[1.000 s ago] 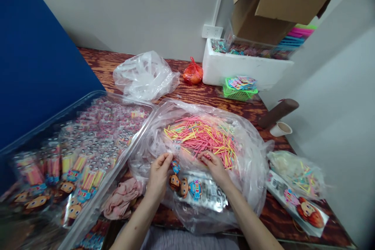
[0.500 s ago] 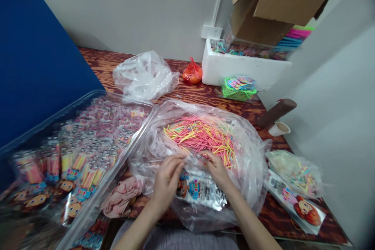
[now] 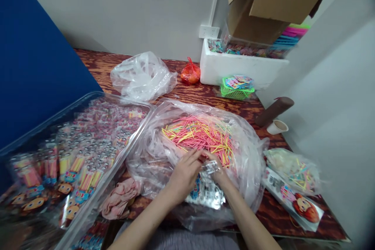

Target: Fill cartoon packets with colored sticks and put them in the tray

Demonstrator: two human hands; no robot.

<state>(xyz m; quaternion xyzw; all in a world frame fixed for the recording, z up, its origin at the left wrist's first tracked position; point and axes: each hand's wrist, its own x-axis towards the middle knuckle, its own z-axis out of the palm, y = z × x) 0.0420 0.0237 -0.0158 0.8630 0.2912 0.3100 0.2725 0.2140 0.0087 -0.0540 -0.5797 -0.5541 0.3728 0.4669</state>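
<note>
Fingertips together, my left hand (image 3: 185, 174) and my right hand (image 3: 218, 172) meet over the near edge of a heap of thin pink, yellow and green sticks (image 3: 199, 134). The heap lies in a large clear plastic bag (image 3: 249, 156) spread open. A few stick ends seem to show reddish at my right fingers; what my left fingers pinch is hidden. Silver foil packets (image 3: 211, 197) with cartoon print lie under my wrists, and a crumpled piece of foil rests against my right palm.
To the left stands a clear tub (image 3: 129, 144) of filled small packets. A pink cloth (image 3: 121, 197) lies beside it. On the right are a small bag of sticks (image 3: 295, 172), a printed packet (image 3: 293, 199), a paper cup (image 3: 277, 127) and a brown flask (image 3: 275, 111). Behind stands a white foam box (image 3: 246, 70).
My left hand has moved right and slightly up to meet my right hand, covering part of the foil packets. The whole view has shifted slightly.
</note>
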